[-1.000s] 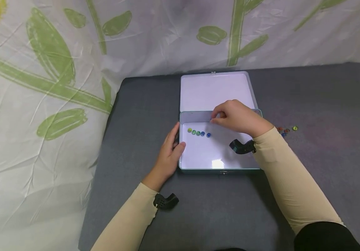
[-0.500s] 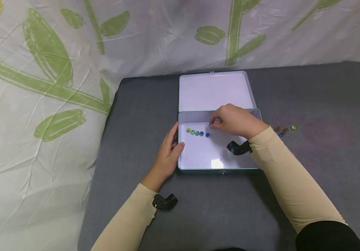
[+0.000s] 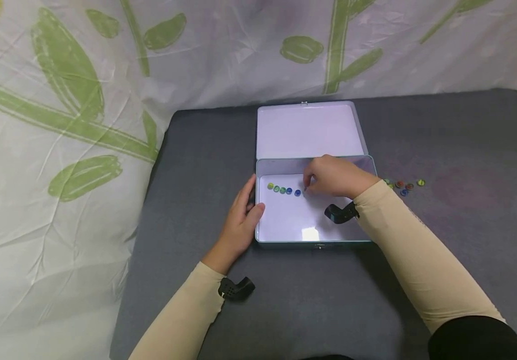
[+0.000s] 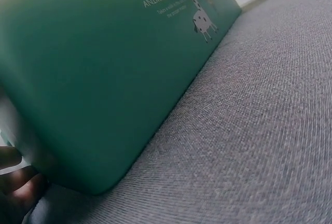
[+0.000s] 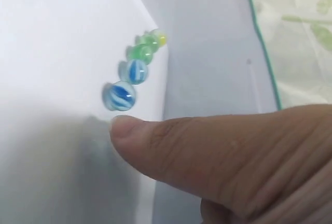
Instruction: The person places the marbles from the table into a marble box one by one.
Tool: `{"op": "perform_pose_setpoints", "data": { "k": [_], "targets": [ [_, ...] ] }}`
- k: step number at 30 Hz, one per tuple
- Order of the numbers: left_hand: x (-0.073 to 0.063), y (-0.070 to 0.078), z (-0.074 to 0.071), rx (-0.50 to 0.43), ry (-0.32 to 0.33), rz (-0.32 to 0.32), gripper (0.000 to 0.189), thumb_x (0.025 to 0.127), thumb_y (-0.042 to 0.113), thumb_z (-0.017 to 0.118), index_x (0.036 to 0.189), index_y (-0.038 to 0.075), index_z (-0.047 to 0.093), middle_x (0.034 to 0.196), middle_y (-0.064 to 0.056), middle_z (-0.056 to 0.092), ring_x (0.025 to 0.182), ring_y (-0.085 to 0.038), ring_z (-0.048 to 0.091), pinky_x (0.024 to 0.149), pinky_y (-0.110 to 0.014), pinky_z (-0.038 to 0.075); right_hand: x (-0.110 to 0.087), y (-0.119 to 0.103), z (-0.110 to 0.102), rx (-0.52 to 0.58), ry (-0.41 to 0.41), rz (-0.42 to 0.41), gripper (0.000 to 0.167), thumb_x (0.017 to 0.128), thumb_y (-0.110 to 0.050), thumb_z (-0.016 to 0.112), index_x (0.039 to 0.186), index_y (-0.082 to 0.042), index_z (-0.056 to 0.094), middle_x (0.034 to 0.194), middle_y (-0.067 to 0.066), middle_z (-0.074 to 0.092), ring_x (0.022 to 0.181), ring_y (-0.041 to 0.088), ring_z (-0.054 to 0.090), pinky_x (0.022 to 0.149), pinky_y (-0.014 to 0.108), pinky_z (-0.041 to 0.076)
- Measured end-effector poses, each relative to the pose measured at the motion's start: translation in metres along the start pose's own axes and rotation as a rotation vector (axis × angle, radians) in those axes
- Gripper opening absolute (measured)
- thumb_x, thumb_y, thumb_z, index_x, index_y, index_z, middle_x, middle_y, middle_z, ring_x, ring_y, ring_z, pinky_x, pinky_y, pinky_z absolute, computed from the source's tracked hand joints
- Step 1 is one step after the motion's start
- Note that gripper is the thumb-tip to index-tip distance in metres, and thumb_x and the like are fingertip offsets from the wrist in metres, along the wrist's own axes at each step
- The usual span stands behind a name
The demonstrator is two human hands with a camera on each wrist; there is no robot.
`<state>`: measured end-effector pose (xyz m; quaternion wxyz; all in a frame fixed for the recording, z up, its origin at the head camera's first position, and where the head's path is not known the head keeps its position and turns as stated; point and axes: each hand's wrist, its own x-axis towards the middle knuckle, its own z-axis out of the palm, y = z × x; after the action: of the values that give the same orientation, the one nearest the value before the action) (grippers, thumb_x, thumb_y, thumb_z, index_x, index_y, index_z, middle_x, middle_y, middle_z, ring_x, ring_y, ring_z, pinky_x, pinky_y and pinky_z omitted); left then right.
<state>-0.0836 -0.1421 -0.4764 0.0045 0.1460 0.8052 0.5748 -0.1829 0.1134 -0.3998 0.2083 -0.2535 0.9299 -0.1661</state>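
Observation:
A green tin box with a white inside stands on the table with its lid folded back. My left hand holds its left wall, fingers along the outside and thumb at the rim. On the box floor, several glass marbles form a row, running from yellow through green to blue. In the right wrist view, the blue-striped marble at the row's near end sits right by my thumb. My right hand reaches inside, thumb and forefinger pinching another marble, mostly hidden by the fingertips.
To the right of the box, several loose marbles in red, blue, green and yellow lie on the grey tablecloth. A white sheet painted with green leaves hangs behind and at the left. The box's raised walls surround my right hand.
My right hand has lowered toward the box floor, and its fingertips have come beside the blue end of the row. The left hand has stayed at the box wall.

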Motion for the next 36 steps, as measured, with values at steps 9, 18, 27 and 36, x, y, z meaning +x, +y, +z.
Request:
{"op": "perform_pose_setpoints", "data": {
  "k": [9,18,27,36],
  "targets": [
    [0.0021,0.0031,-0.0002,0.007,-0.008,0.003,0.068,0.106,0.023,0.049,0.168,0.013,0.024,0.168,-0.015,0.032,0.150,-0.030,0.038,0.114,-0.056,0.040,0.0024,0.0029,0.0042,0.001,-0.013,-0.036,0.009,0.085,-0.011,0.081,0.095,-0.009,0.082,0.102,0.008,0.076,0.089,0.024,0.061,0.085,0.043,0.051],
    [0.0044,0.0050,0.0001,0.005,-0.008,0.011,0.068,0.105,0.021,0.049,0.168,0.011,0.024,0.169,-0.015,0.031,0.150,-0.030,0.039,0.113,-0.055,0.040,0.0040,0.0033,0.0042,0.019,-0.022,-0.044,0.009,0.085,-0.011,0.083,0.094,-0.010,0.083,0.102,0.007,0.077,0.090,0.023,0.061,0.087,0.044,0.052],
    [0.0051,0.0055,0.0009,-0.004,-0.005,-0.003,0.068,0.105,0.021,0.048,0.168,0.011,0.024,0.169,-0.014,0.030,0.151,-0.029,0.037,0.114,-0.054,0.039,0.0030,0.0077,-0.0021,0.153,0.057,-0.050,0.009,0.091,-0.015,0.078,0.094,-0.008,0.082,0.088,0.004,0.073,0.079,0.021,0.057,0.073,0.035,0.047],
    [0.0006,0.0025,0.0006,-0.001,0.004,-0.027,0.069,0.104,0.022,0.048,0.168,0.013,0.025,0.170,-0.012,0.030,0.152,-0.026,0.035,0.115,-0.055,0.039,0.0037,0.0023,-0.0013,0.149,0.070,-0.043,0.016,0.096,-0.021,0.075,0.096,-0.006,0.082,0.089,0.004,0.075,0.083,0.022,0.060,0.075,0.036,0.049]
  ]
}}
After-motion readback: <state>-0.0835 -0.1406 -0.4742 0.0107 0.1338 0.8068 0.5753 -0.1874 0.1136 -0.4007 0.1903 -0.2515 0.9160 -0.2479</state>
